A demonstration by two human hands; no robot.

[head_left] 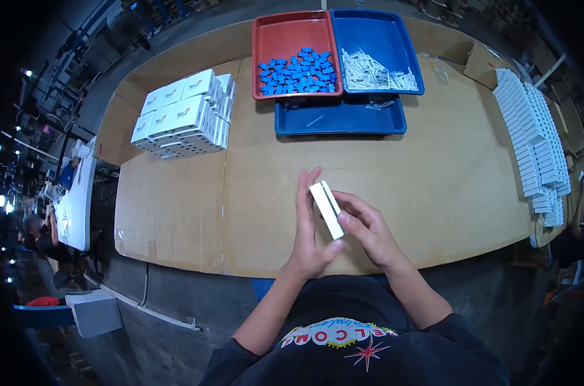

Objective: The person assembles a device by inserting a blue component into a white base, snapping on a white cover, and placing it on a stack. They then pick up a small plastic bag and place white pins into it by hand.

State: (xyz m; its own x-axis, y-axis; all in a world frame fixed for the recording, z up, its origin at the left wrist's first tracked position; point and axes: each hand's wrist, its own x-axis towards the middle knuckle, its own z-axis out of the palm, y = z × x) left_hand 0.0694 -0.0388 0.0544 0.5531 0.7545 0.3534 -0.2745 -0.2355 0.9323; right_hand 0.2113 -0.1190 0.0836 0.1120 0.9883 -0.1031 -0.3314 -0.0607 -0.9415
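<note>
Over the near middle of the table I hold a flat white box (326,209) on edge, tilted. A dark gap runs along its narrow side. My right hand (369,231) grips it from the right, thumb on the near part and fingers behind. My left hand (308,241) cups the left side with long, straight fingers, its thumb by the lower end. The palm hides the box's left face.
Blue pieces (298,74) lie in a red tray (292,32), white sticks (372,72) in a blue tray (375,29). Both trays rest over another blue tray (340,128). Printed white boxes (182,116) are stacked left, white pieces (530,141) right. Cardboard walls (189,55) edge the table.
</note>
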